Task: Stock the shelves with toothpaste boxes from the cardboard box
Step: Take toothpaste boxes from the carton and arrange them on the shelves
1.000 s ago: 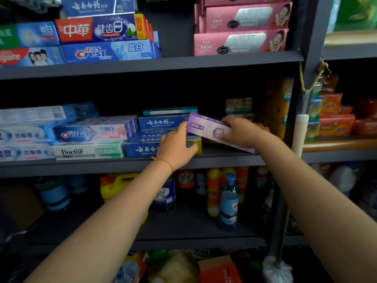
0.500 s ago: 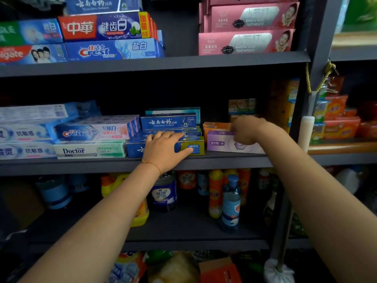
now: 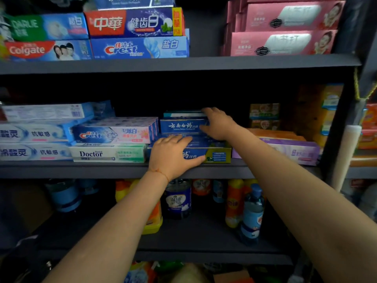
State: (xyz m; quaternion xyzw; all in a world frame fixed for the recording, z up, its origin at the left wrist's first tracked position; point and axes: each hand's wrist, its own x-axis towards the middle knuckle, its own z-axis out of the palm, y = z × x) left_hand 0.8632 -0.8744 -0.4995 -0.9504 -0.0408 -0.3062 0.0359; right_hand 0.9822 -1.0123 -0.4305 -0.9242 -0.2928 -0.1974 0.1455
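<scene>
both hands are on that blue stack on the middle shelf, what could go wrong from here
The stack of dark blue toothpaste boxes is several layers high, and the right hand touches its upper boxes; a sideways nudge could slide the top ones off.

The left hand presses the bottom box at the grey shelf edge; pulling back could drag it over the lip.

The right forearm hangs just above the purple toothpaste box, so it might knock it askew.

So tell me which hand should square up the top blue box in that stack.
Probably the right hand: it already rests against the top blue box. The left hand lies lower, spread over the bottom blue box.
</scene>
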